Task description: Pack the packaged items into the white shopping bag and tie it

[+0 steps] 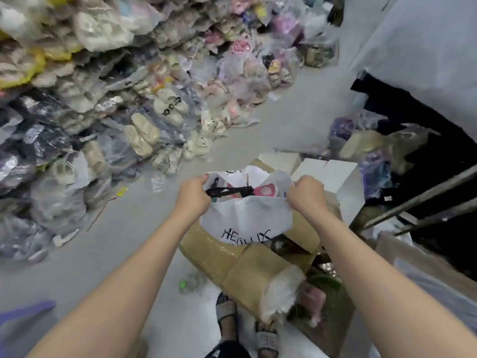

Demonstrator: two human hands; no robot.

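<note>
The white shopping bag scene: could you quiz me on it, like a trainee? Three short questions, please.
1. True or false: both hands grip the white shopping bag.
2. The bag rests on: A) a cardboard box, B) a chair, C) a shelf?
3. What colour is the bag's handle strap?

Key:
1. True: left hand and right hand hold its rim.
2. A, the cardboard box.
3. Black.

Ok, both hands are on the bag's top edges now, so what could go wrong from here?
The white bag sits on a tan box near its edge; pulling could tip it onto the floor. The pink item sits high in the mouth and may slip out. The left hand and right hand hold thin edges that might tear.
</note>
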